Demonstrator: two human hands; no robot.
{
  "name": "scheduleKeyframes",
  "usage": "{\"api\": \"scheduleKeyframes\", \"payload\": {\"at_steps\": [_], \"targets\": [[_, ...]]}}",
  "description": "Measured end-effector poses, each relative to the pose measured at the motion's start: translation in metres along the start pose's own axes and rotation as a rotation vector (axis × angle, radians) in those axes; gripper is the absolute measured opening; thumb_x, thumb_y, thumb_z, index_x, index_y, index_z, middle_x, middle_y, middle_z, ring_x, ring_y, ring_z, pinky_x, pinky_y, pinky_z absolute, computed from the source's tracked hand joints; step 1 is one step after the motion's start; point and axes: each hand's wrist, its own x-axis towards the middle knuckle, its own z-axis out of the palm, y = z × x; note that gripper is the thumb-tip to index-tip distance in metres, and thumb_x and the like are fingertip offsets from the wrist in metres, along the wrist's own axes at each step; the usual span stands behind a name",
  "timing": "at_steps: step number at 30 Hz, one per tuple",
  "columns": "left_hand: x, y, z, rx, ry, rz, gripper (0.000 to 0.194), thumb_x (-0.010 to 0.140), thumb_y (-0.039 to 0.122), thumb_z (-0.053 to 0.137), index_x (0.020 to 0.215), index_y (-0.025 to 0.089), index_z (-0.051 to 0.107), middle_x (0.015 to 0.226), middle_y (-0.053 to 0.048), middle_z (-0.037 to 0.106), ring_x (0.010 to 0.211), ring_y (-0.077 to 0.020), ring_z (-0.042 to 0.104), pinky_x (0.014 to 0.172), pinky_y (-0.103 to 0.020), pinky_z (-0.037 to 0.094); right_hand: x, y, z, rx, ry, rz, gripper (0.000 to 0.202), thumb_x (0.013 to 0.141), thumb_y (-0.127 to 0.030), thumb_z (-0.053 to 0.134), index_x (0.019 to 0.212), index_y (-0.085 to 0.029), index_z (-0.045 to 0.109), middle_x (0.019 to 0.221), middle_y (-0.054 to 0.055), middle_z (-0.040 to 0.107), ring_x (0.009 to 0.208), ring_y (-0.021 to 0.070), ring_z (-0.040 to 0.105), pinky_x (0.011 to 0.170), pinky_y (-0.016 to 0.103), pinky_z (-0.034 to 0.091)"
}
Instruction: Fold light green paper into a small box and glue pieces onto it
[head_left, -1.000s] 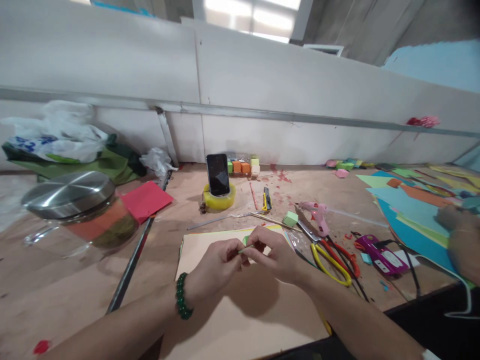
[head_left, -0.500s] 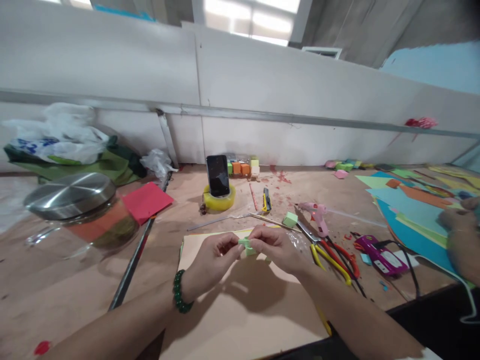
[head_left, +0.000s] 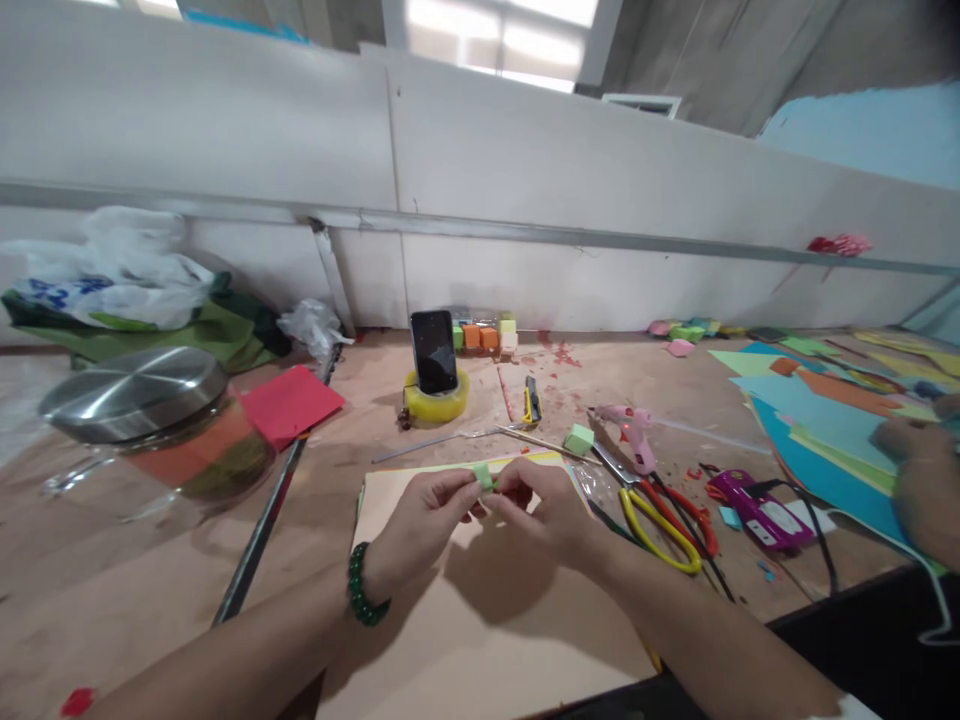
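Between my two hands is a small light-green folded paper piece (head_left: 484, 477). My left hand (head_left: 431, 515), with a green bead bracelet (head_left: 365, 585) at the wrist, pinches its left side between thumb and fingers. From the right, my right hand (head_left: 546, 508) closes on the other side with its fingertips. Both hands hover over a stack of pale peach paper (head_left: 480, 630). A finished-looking light-green paper cube (head_left: 579, 439) sits just beyond my right hand, beside the scissors (head_left: 660, 520).
A pink glue gun (head_left: 634, 430), a purple power strip (head_left: 769, 515) and a yellow cutter (head_left: 532, 400) lie around. A phone (head_left: 434, 350) leans in a tape roll (head_left: 436, 400). At left stands a lidded glass jug (head_left: 172, 430). Another person's hand (head_left: 926, 475) is at right over coloured paper (head_left: 825, 440).
The green paper piece has turned in my fingers and now shows a more compact, blocky face. My right fingers have curled and shifted slightly left; the other person's hand moved slightly.
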Motion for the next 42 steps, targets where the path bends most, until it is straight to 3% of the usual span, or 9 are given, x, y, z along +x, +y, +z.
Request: {"api": "scheduleKeyframes", "payload": {"at_steps": [2, 6, 18, 22, 26, 29, 31, 36, 42], "targets": [[0.000, 0.002, 0.000, -0.050, -0.033, -0.043, 0.032, 0.078, 0.045, 0.056, 0.064, 0.017, 0.060, 0.059, 0.001, 0.054, 0.059, -0.0131, 0.050, 0.060, -0.025, 0.044, -0.001, 0.000, -0.001, -0.057, 0.043, -0.080, 0.013, 0.083, -0.029, 0.062, 0.084, -0.018, 0.056, 0.067, -0.001, 0.058, 0.052, 0.0086, 0.049, 0.048, 0.020, 0.043], [0.000, 0.005, 0.001, -0.094, -0.064, -0.065, 0.027, 0.075, 0.042, 0.058, 0.066, 0.016, 0.060, 0.059, 0.001, 0.052, 0.059, -0.0123, 0.047, 0.060, -0.024, 0.042, 0.001, -0.001, -0.004, -0.077, -0.025, -0.194, 0.021, 0.085, -0.021, 0.059, 0.105, -0.017, 0.059, 0.076, 0.002, 0.060, 0.062, 0.0109, 0.055, 0.053, 0.020, 0.048], [0.001, 0.000, -0.001, -0.097, -0.057, -0.060, 0.021, 0.073, 0.036, 0.063, 0.076, 0.016, 0.065, 0.075, -0.003, 0.064, 0.069, -0.0146, 0.055, 0.065, -0.025, 0.046, 0.002, 0.003, -0.004, 0.021, 0.019, -0.153, 0.015, 0.084, -0.019, 0.057, 0.095, -0.018, 0.067, 0.072, 0.003, 0.063, 0.059, 0.0106, 0.056, 0.052, 0.020, 0.047], [0.001, -0.003, 0.000, -0.082, -0.034, -0.073, 0.023, 0.076, 0.038, 0.062, 0.073, 0.015, 0.064, 0.069, -0.001, 0.063, 0.065, -0.0138, 0.056, 0.063, -0.025, 0.047, 0.003, -0.001, -0.001, 0.165, 0.017, 0.017, 0.008, 0.082, -0.024, 0.062, 0.079, -0.017, 0.064, 0.066, 0.001, 0.064, 0.054, 0.0091, 0.055, 0.050, 0.020, 0.045], [0.002, -0.009, 0.001, -0.105, -0.080, -0.120, 0.028, 0.076, 0.041, 0.063, 0.075, 0.014, 0.067, 0.069, -0.003, 0.066, 0.063, -0.0141, 0.059, 0.062, -0.026, 0.049, 0.008, -0.001, 0.000, 0.443, 0.068, 0.238, 0.024, 0.081, -0.040, 0.064, 0.075, -0.018, 0.057, 0.058, -0.003, 0.059, 0.047, 0.0076, 0.051, 0.044, 0.018, 0.042], [0.002, -0.012, 0.001, -0.111, -0.125, -0.160, 0.032, 0.074, 0.044, 0.067, 0.075, 0.013, 0.069, 0.068, -0.004, 0.067, 0.061, -0.0143, 0.060, 0.062, -0.026, 0.049, 0.009, 0.001, 0.000, 0.517, 0.151, 0.288, 0.032, 0.083, -0.047, 0.061, 0.072, -0.019, 0.051, 0.053, -0.005, 0.054, 0.042, 0.0067, 0.045, 0.039, 0.017, 0.039], [0.002, -0.013, 0.000, -0.131, -0.132, -0.170, 0.035, 0.074, 0.047, 0.067, 0.077, 0.013, 0.070, 0.066, -0.004, 0.067, 0.060, -0.0142, 0.060, 0.061, -0.026, 0.049, 0.007, 0.001, -0.002, 0.454, 0.190, 0.210, 0.031, 0.085, -0.044, 0.060, 0.070, -0.019, 0.049, 0.054, -0.005, 0.054, 0.043, 0.0071, 0.046, 0.041, 0.018, 0.039], [0.002, -0.013, -0.002, -0.208, -0.098, -0.193, 0.042, 0.074, 0.055, 0.066, 0.080, 0.013, 0.069, 0.069, -0.005, 0.068, 0.060, -0.0142, 0.061, 0.059, -0.025, 0.048, 0.001, -0.007, -0.008, 0.102, 0.145, -0.244, 0.019, 0.089, -0.026, 0.055, 0.073, -0.018, 0.061, 0.074, 0.004, 0.063, 0.070, 0.0148, 0.060, 0.064, 0.028, 0.052], [0.002, -0.010, 0.002, -0.086, -0.053, -0.101, 0.041, 0.076, 0.054, 0.062, 0.074, 0.013, 0.069, 0.067, -0.004, 0.065, 0.060, -0.0140, 0.058, 0.059, -0.025, 0.048, 0.005, -0.001, -0.005, -0.111, 0.165, -0.244, 0.011, 0.085, -0.022, 0.062, 0.092, -0.018, 0.069, 0.078, 0.004, 0.058, 0.069, 0.0140, 0.059, 0.061, 0.026, 0.051]]}}
